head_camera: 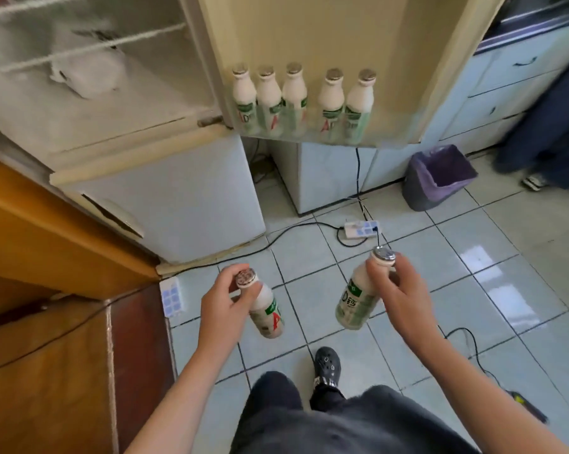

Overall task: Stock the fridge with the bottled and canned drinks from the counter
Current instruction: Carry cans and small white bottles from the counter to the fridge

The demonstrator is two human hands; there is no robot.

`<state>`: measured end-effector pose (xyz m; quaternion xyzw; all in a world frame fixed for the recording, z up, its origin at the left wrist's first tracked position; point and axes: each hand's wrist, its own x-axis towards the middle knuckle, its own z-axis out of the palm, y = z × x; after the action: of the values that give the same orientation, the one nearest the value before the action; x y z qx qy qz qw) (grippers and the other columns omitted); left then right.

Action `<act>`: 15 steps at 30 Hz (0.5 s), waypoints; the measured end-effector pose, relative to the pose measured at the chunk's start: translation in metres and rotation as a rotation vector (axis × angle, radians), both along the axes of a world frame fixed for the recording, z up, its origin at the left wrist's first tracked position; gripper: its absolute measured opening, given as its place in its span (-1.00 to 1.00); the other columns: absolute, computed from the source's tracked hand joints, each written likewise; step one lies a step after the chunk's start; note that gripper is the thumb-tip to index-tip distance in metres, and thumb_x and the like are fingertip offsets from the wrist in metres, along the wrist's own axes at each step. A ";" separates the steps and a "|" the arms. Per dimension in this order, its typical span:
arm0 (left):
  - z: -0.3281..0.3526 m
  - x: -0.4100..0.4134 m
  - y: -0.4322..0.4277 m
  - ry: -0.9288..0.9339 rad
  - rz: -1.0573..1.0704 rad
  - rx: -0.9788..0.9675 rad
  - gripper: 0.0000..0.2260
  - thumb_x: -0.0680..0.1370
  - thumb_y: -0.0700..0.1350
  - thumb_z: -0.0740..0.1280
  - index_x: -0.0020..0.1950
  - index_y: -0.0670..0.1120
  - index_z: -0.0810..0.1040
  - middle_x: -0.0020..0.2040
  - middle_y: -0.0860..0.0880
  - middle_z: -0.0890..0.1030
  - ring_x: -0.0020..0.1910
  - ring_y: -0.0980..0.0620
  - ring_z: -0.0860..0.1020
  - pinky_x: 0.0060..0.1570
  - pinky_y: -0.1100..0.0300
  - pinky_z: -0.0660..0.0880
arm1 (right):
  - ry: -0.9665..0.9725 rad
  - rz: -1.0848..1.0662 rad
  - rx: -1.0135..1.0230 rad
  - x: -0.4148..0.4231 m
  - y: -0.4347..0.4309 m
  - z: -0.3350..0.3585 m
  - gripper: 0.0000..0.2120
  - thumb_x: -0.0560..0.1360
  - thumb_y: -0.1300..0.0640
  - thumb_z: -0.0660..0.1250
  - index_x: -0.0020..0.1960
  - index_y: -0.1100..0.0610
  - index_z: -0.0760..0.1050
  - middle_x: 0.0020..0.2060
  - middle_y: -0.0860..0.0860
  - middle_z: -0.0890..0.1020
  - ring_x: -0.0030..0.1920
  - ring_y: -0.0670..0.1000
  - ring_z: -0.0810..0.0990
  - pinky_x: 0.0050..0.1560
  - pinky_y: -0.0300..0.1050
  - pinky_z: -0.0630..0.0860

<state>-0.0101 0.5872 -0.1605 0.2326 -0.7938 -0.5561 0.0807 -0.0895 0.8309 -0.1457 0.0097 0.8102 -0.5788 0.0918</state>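
The left hand point(221, 299) and right hand point(397, 290) are bare, forearms too. Dark charcoal trousers point(342, 424) fill six o'clock, a black perforated clog point(327, 362) just above them.

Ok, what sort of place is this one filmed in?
Probably a home kitchen: an open fridge with bottles in its door, pale blue cabinet drawers, and a lined bin on tiled floor.

- One view only, worn on the person's head, facing forward and steeply down; the wide lens bends lines at the edges.
- Nearest the lens, in the lower middle, are the left hand point(222, 301) gripping the left bottle point(268, 317) and the right hand point(399, 290) gripping the right bottle point(357, 304).
- The fridge point(178, 198) and its open door point(309, 34) fill the top, farther off.
- The tiled floor point(473, 257) lies directly below.
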 end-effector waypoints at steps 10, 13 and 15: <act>0.015 -0.114 -0.050 0.096 0.050 0.050 -0.69 0.49 -0.19 0.39 0.04 0.23 0.49 -0.01 0.21 0.57 -0.03 0.34 0.54 -0.19 0.51 0.44 | 0.046 0.029 -0.087 -0.130 -0.080 0.013 -0.89 0.55 0.04 0.27 -0.08 0.07 0.49 -0.20 -0.06 0.59 -0.19 -0.11 0.55 -0.28 -0.37 0.46; 0.032 -0.153 -0.074 0.122 -0.054 0.060 -0.65 0.48 -0.20 0.41 0.01 0.27 0.51 -0.03 0.19 0.61 -0.04 0.29 0.56 -0.17 0.48 0.46 | 0.097 0.016 -0.091 -0.155 -0.101 0.029 -0.83 0.52 0.00 0.27 -0.10 0.11 0.46 -0.26 -0.10 0.56 -0.25 -0.15 0.52 -0.29 -0.37 0.44; 0.052 -0.183 -0.096 0.153 -0.134 0.068 -0.64 0.47 -0.17 0.43 0.01 0.33 0.52 -0.02 0.20 0.62 -0.02 0.25 0.58 -0.13 0.43 0.49 | 0.131 0.002 -0.126 -0.175 -0.115 0.047 -0.85 0.50 0.00 0.26 -0.10 0.07 0.47 -0.26 -0.16 0.58 -0.24 -0.20 0.54 -0.26 -0.40 0.46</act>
<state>-0.1929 0.4911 -0.1088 0.1388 -0.7796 -0.6031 0.0957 -0.2646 0.7161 -0.0982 -0.0347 0.7764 -0.6280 0.0395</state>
